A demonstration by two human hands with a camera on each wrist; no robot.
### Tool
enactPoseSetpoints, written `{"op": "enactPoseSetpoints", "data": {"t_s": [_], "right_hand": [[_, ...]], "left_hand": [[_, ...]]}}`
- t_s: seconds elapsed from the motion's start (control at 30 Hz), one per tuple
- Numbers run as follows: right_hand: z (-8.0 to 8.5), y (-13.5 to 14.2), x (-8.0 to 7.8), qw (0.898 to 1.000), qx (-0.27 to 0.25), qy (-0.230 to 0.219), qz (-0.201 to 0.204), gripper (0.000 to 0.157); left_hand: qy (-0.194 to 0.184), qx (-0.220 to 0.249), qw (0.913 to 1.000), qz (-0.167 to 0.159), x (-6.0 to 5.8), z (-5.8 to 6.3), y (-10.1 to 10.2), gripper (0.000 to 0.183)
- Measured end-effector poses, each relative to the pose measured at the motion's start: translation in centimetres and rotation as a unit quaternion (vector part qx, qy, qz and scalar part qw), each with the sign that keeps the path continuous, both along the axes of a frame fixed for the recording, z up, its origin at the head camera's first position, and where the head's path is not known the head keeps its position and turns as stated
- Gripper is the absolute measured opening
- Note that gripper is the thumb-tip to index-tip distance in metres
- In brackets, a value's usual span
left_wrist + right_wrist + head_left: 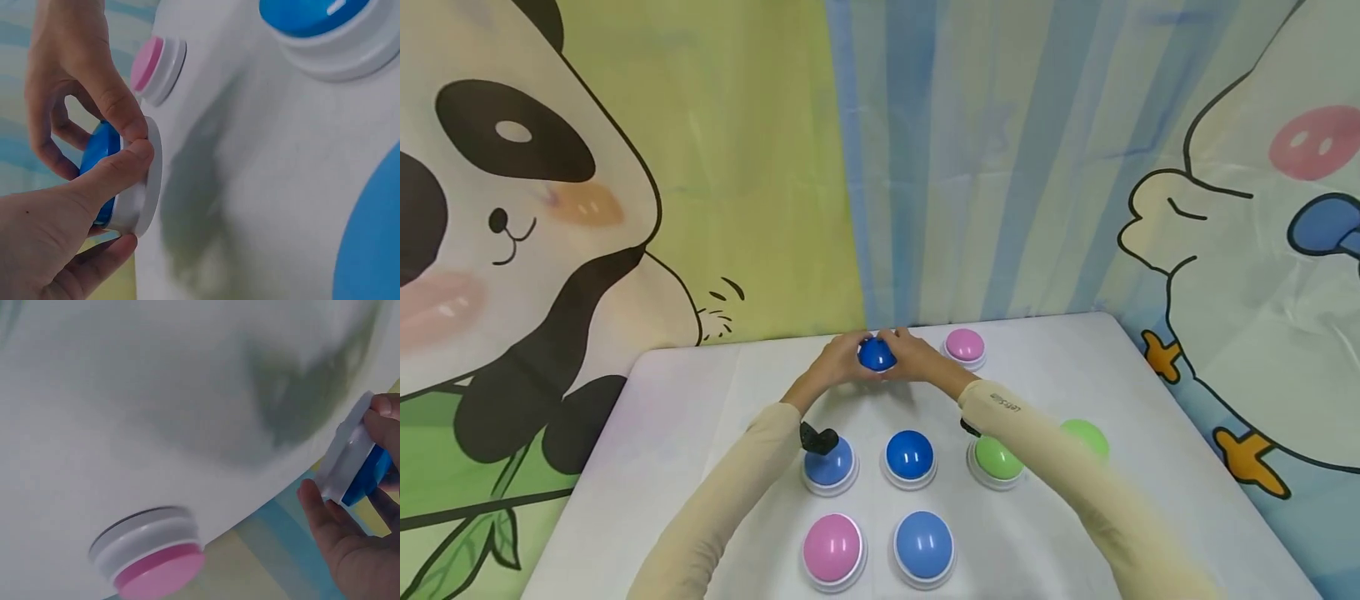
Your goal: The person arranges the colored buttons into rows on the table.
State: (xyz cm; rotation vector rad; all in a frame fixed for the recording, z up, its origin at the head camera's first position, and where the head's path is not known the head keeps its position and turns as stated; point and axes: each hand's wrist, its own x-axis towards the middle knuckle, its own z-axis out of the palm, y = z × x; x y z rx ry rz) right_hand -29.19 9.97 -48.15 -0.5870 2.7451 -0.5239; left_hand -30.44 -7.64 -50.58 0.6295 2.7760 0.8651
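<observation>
Near the table's back edge, both hands hold a dark blue dome push button [877,354] with a white base. My left hand [844,360] grips its left side, and my right hand [913,357] grips its right side. Seen in the left wrist view, the two thumbs meet on the white base [132,209], while fingers curl around the blue dome. The right wrist view shows the base [344,456] tilted, with the right hand [359,556] at its rim. Whether the base touches the table I cannot tell.
On the white table [700,433], a pink button [966,345] stands right of the hands. Nearer are blue [829,467], dark blue [910,456] and green [997,460] buttons. Another green button [1086,435] is partly behind the right sleeve. Pink [832,547] and blue [923,546] buttons stand in front.
</observation>
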Motion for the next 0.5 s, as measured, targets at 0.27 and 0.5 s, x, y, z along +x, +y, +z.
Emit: {"op": "enactPoseSetpoints", "data": {"t_s": [0.27,0.5], "right_hand": [[1.3,3.9,2.2,1.000,-0.001,0.021,-0.008,0.073],[1.6,6.1,3.9,0.999,-0.016,0.042,0.010,0.074]], "left_hand": [[0.016,0.014,0.9985,-0.052,1.1,0.5,3.1,0.080],[0.016,0.007,0.9978,-0.063,2.8,1.4,4.4,0.082]]}}
